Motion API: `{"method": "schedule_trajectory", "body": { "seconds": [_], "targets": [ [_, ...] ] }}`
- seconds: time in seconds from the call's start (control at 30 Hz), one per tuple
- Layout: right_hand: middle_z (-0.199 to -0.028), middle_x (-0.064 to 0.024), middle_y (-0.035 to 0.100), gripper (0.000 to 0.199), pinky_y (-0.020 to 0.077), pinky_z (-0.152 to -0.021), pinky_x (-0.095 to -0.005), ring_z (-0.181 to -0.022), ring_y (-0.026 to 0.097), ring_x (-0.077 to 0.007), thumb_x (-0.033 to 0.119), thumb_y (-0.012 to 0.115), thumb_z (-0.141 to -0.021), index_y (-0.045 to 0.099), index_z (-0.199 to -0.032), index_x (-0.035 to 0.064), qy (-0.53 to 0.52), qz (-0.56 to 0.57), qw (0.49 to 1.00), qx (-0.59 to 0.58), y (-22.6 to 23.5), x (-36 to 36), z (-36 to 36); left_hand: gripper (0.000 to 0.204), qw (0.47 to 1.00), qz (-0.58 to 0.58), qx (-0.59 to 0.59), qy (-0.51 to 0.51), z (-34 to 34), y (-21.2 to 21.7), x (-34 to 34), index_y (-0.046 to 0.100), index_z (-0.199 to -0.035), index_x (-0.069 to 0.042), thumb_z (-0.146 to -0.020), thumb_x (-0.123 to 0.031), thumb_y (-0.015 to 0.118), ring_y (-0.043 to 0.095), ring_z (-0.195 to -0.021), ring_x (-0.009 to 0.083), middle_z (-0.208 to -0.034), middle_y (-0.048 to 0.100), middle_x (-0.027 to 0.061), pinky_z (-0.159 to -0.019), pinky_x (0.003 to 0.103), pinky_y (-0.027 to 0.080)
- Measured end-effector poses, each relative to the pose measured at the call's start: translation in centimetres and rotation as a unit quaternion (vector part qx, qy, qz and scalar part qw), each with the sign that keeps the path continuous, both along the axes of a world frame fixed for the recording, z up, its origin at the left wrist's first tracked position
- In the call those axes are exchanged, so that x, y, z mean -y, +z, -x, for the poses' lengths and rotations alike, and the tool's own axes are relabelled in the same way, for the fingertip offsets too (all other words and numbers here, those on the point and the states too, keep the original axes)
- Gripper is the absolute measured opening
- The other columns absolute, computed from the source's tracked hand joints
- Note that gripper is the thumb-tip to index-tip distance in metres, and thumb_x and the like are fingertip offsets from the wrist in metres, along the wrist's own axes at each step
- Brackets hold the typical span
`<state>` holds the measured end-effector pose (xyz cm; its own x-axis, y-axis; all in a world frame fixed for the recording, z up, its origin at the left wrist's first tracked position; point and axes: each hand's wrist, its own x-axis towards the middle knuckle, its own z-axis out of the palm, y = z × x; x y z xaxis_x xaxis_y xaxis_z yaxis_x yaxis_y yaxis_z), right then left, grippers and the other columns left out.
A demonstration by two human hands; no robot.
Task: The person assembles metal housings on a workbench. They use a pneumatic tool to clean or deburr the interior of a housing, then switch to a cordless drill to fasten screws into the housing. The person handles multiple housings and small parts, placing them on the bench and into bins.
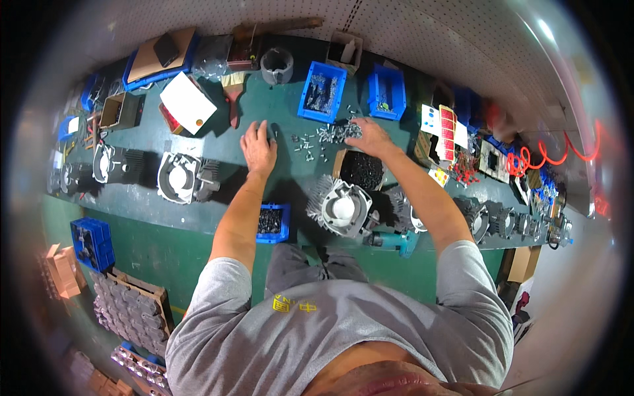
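My left hand [259, 150] is over the green bench top with its fingers apart, and nothing shows in it. A loose heap of small silvery metal fasteners [335, 133] lies between my two hands. At the right end of that heap is my right hand [371, 137], its thumb and forefinger apart at the edge of the pieces. Behind the heap sits a blue bin [301, 109] of similar metal pieces. Nearer to me, an open box of small black parts [360, 170] stands below my right hand. A finned metal engine cylinder [340, 206] rests at the bench's front.
A second blue bin [388, 112], a red-handled brush [234, 109] and a grey metal ring [277, 66] are toward the back. More castings [179, 178] line the front edge. A blue tray [285, 224] of black parts and a teal power tool [394, 243] are near me.
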<state>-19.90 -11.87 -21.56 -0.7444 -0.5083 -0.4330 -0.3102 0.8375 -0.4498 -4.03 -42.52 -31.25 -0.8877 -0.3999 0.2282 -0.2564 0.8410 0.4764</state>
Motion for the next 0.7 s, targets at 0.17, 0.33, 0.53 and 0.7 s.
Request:
{"method": "schedule_trajectory", "body": {
  "seconds": [0.17, 0.33, 0.53, 0.7],
  "targets": [
    [-0.153, -0.0217, 0.041, 0.107, 0.0481, -0.109, -0.0526, -0.133, 0.051, -0.0452, 0.048, 0.093, -0.066, 0.041, -0.153, 0.0134, 0.01, -0.167, 0.982, -0.085, -1.0, 1.7, 1.2, 0.061, 0.994, 0.074, 0.059, 0.05, 0.4, -2.0, -0.2, 0.048, -0.15, -0.014, -0.095, -0.035, 0.063, 0.037, -0.144, 0.0355, -0.155, 0.042, 0.0152, -0.122, 0.059, 0.022],
    [-0.136, -0.0212, 0.049, 0.067, 0.0522, -0.102, -0.0498, -0.123, 0.058, -0.0431, 0.028, 0.087, -0.079, 0.054, -0.136, 0.0136, 0.068, -0.073, 0.993, -0.068, -3.6, 1.9, 2.1, 0.061, 0.988, 0.105, 0.094, 0.058, 1.1, -1.8, -0.7, 0.046, -0.152, -0.016, -0.097, -0.038, 0.06, 0.036, -0.145, 0.0351, -0.157, 0.04, 0.0146, -0.122, 0.06, 0.02],
    [-0.124, -0.0197, 0.058, 0.041, 0.0521, -0.1, -0.0504, -0.119, 0.061, -0.0416, 0.015, 0.072, -0.086, 0.061, -0.125, 0.0128, 0.162, -0.026, 0.986, -0.037, -5.2, 1.7, 3.5, 0.06, 0.987, 0.097, 0.114, 0.055, 1.2, -1.8, -0.7, 0.044, -0.153, -0.016, -0.098, -0.038, 0.058, 0.033, -0.148, 0.0349, -0.158, 0.039, 0.0166, -0.123, 0.06, 0.019],
    [-0.114, -0.0209, 0.067, 0.033, 0.0543, -0.095, -0.0505, -0.108, 0.065, -0.0434, 0.012, 0.07, -0.082, 0.065, -0.114, 0.0085, 0.127, 0.011, 0.988, -0.086, -7.1, 1.5, 3.5, 0.06, 0.987, 0.1, 0.115, 0.053, 1.5, -1.5, -0.8, 0.045, -0.152, -0.016, -0.097, -0.037, 0.057, 0.033, -0.148, 0.0347, -0.157, 0.04, 0.0164, -0.123, 0.059, 0.019]
  ]
}}
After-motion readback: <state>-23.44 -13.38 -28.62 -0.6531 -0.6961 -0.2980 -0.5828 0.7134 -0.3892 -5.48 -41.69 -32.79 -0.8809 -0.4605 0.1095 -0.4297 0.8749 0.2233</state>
